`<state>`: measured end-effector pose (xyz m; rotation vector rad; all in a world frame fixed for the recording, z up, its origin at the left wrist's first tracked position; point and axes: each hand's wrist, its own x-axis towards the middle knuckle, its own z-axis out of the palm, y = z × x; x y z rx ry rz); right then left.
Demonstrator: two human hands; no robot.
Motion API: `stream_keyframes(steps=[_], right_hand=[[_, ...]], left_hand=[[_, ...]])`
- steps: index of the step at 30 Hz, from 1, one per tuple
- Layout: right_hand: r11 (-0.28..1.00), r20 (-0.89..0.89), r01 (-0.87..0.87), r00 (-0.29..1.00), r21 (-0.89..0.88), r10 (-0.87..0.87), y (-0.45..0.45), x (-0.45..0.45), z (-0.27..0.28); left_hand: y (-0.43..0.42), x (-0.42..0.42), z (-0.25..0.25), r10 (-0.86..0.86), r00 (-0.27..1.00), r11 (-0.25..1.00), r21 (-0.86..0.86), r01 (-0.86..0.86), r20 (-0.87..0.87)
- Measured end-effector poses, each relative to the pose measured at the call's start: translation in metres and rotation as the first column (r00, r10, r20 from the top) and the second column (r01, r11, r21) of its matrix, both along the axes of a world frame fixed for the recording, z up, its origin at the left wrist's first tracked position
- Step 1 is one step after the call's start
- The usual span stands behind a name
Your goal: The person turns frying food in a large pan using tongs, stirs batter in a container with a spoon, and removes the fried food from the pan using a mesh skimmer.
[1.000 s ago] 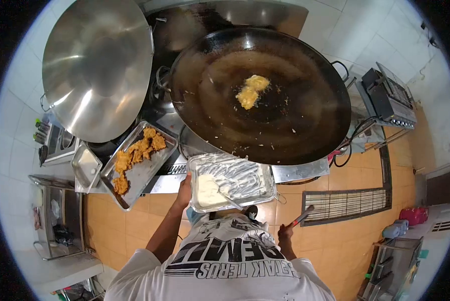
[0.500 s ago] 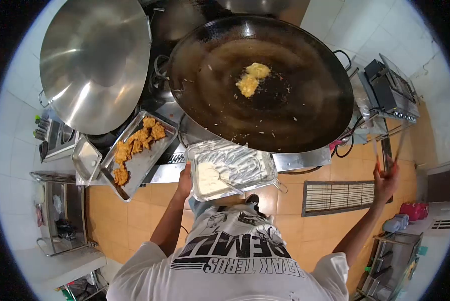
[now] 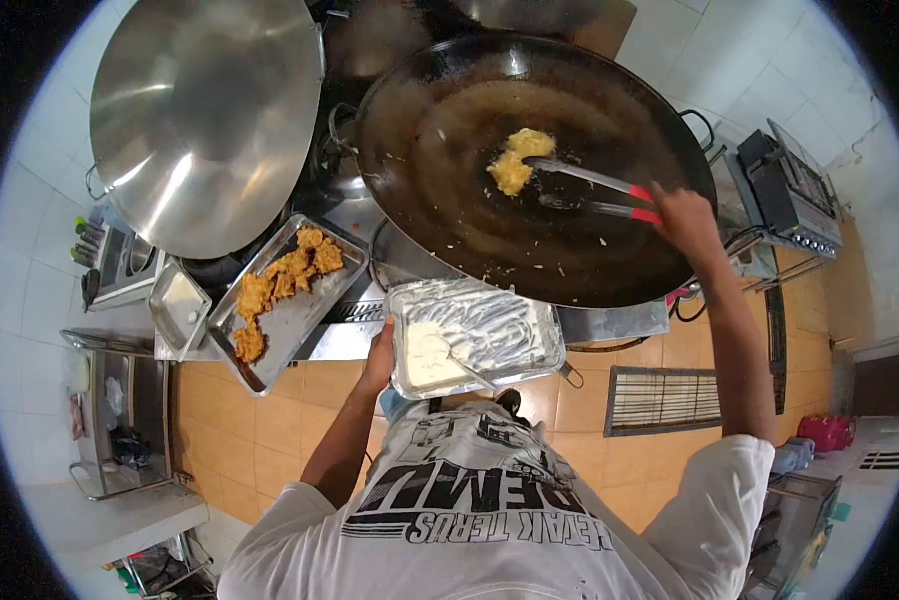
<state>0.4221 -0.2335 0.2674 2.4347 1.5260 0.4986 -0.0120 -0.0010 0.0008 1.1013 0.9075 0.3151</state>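
Note:
My left hand (image 3: 380, 357) grips the left edge of a metal tray (image 3: 489, 345) smeared with white batter, in which a spoon (image 3: 469, 372) lies. Over the big dark wok (image 3: 439, 220), my right hand (image 3: 683, 216) is closed round the red handles of metal tongs (image 3: 594, 180). The tong arms are spread apart. One tip touches or overlaps the pale yellow battered pieces (image 3: 517, 165) in the wok's oil; whether it presses on them I cannot tell. Small crumbs float around them.
Left of the wok stands a large shiny steel wok (image 3: 204, 130). Below it, a metal tray (image 3: 294, 330) holds browned fried pieces (image 3: 279, 285), beside a small steel tray (image 3: 179, 305). A toaster oven (image 3: 789, 190) is at the right, a floor grate (image 3: 664, 400) below.
My right hand has swung the tongs from the far right in over the wok, up to the battered pieces. My left hand still holds the batter tray. The whole view has shifted slightly.

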Motion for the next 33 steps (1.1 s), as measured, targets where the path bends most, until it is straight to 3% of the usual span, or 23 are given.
stream_keyframes(steps=[4, 7, 16, 23, 27, 33], right_hand=[[0.996, 0.045, 0.008, 0.999, -0.083, -0.005, 0.025, 0.025, -0.025], [0.999, 0.095, -0.021, 0.995, -0.044, 0.025, 0.034, 0.037, -0.039], [0.992, -0.02, 0.035, 0.999, -0.12, -0.038, 0.065, 0.054, -0.053], [0.982, -0.138, 0.104, 0.982, -0.156, -0.126, 0.083, 0.041, -0.057], [0.986, -0.155, 0.062, 0.984, -0.157, -0.087, 0.087, 0.039, -0.065], [0.995, -0.197, 0.013, 0.98, -0.098, -0.033, 0.091, 0.046, -0.085]], left_hand=[[-0.001, -0.001, 0.007, -0.045, 0.996, 0.995, -0.09, 0.053, 0.081], [-0.006, -0.002, 0.005, 0.003, 1.0, 1.0, 0.01, -0.003, -0.005], [-0.003, -0.003, -0.003, 0.027, 0.999, 0.997, 0.075, -0.024, -0.045], [-0.002, -0.004, -0.004, 0.032, 0.999, 0.998, -0.05, -0.032, -0.013], [-0.006, 0.001, 0.019, 0.06, 0.998, 0.992, -0.107, -0.063, -0.035], [-0.004, 0.0, 0.013, 0.039, 0.999, 0.995, -0.086, -0.04, -0.02]])
